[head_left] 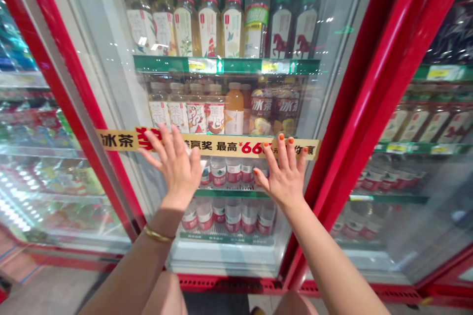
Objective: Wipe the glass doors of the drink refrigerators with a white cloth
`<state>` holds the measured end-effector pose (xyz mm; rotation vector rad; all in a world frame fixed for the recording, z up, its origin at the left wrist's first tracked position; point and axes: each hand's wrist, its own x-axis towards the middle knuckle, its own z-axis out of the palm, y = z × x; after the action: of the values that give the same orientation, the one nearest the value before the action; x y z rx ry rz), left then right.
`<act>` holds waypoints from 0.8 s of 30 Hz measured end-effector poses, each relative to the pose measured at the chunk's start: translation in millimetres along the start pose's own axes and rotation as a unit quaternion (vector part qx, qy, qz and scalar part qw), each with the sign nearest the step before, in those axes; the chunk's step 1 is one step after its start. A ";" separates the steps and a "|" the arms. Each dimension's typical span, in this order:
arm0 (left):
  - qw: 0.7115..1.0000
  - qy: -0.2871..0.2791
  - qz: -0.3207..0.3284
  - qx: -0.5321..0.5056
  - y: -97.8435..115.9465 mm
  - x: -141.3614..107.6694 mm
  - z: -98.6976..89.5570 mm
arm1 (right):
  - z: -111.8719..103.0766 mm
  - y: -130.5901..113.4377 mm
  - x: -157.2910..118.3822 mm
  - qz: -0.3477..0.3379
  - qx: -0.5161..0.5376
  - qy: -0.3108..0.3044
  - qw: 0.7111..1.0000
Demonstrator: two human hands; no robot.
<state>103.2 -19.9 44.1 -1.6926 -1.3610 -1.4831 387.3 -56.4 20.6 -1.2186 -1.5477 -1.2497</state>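
Note:
My left hand (pixel 179 165) is spread against the glass door (pixel 111 83) of a drinks fridge, over the left part of a yellow banner strip (pixel 229 145) with black and red lettering. A small white patch (pixel 203 165) shows beside its thumb; I cannot make out what it is. Over the right part of that strip lies my right hand (pixel 286 172), palm toward the glass and fingers apart, with orange nails. Neither hand grips anything. Behind the door, tea bottles (pixel 209 19) stand on the top shelf, more drinks (pixel 234 108) below, and red-labelled water bottles (pixel 233 216) near the bottom.
Thick red frames (pixel 354 123) edge the door. To the left is another fridge section with packaged drinks (pixel 37 118); to the right, one with bottles (pixel 417 123). My knees (pixel 166 295) are close to the fridge's red base (pixel 229 283), above the floor.

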 end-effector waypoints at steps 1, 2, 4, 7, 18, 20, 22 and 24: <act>0.999 -0.003 0.042 0.002 14.8 2.4 6.1 | 2.5 1.0 -1.6 0.000 0.001 0.006 1.000; 0.995 -0.010 0.098 0.006 28.2 -1.7 13.7 | 4.5 1.2 -2.4 0.002 0.004 0.012 1.000; 0.976 -0.031 0.213 0.011 42.6 -26.4 28.4 | 6.4 -0.1 -2.6 0.007 0.007 0.022 1.000; 0.955 -0.060 0.288 0.024 23.2 -70.4 33.0 | 5.7 -2.8 -1.1 0.007 0.001 0.028 1.000; 0.997 0.013 0.065 -0.030 42.5 6.7 11.3 | 2.2 -4.1 -0.1 0.011 -0.002 0.020 1.000; 0.991 -0.004 0.133 -0.030 48.0 -28.1 24.1 | 0.5 -4.2 0.5 0.009 -0.004 0.021 1.000; 0.987 -0.004 0.158 -0.020 30.2 -68.2 32.6 | -0.7 -4.2 0.8 0.009 -0.001 0.030 1.000; 0.995 0.008 0.102 -0.008 -3.0 -93.2 32.7 | -1.2 -4.2 0.8 0.011 0.006 0.039 0.999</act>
<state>123.3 -23.0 -52.5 -1.7686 -1.1339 -1.3921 383.0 -57.6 20.7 -1.1627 -1.4797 -1.2559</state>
